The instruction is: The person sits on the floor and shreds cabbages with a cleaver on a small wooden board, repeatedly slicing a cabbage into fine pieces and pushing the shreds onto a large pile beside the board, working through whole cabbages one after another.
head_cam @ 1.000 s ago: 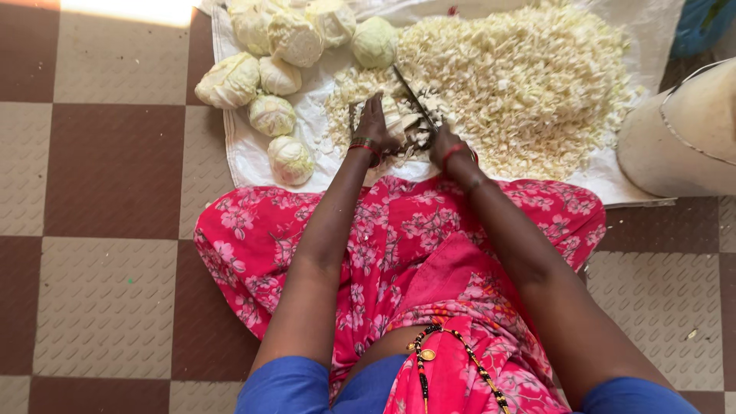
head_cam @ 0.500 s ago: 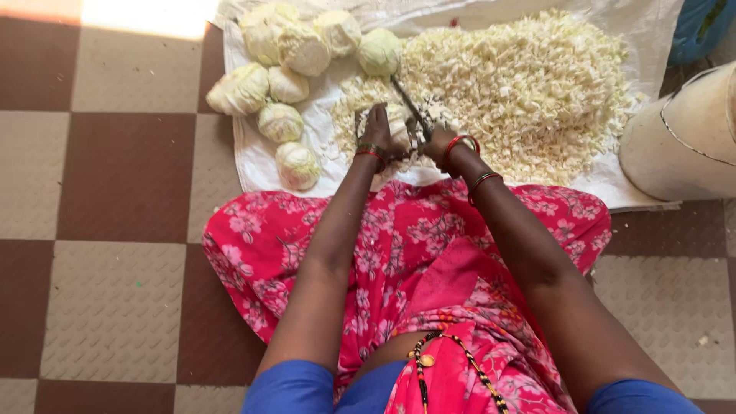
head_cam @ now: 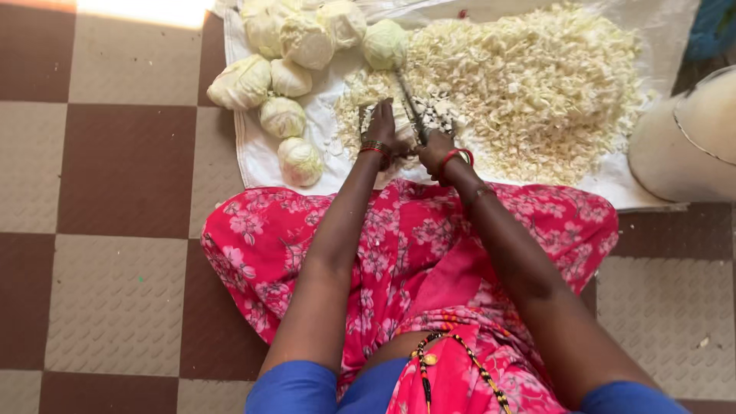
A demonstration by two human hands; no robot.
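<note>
I sit on a checkered floor facing a white cloth (head_cam: 261, 157). My right hand (head_cam: 435, 149) grips the handle of a long knife (head_cam: 410, 107) whose blade points away from me. My left hand (head_cam: 381, 130) presses down on a piece of cabbage (head_cam: 399, 115) right beside the blade, mostly hidden under the fingers. A wide heap of chopped cabbage (head_cam: 537, 84) covers the right half of the cloth. Several whole pale green cabbage heads (head_cam: 284, 116) lie on the cloth's left side, one (head_cam: 383, 44) just beyond the knife tip.
A large white sack or container (head_cam: 690, 146) stands at the right edge, beside the cloth. My red flowered skirt (head_cam: 399, 230) spreads over my knees up to the cloth's near edge. Brown and beige floor tiles (head_cam: 115, 176) extend to the left.
The view has drifted a little, so the cloth and cabbages sit slightly lower and further right. Both hands stay at the same spot on the cloth with the knife.
</note>
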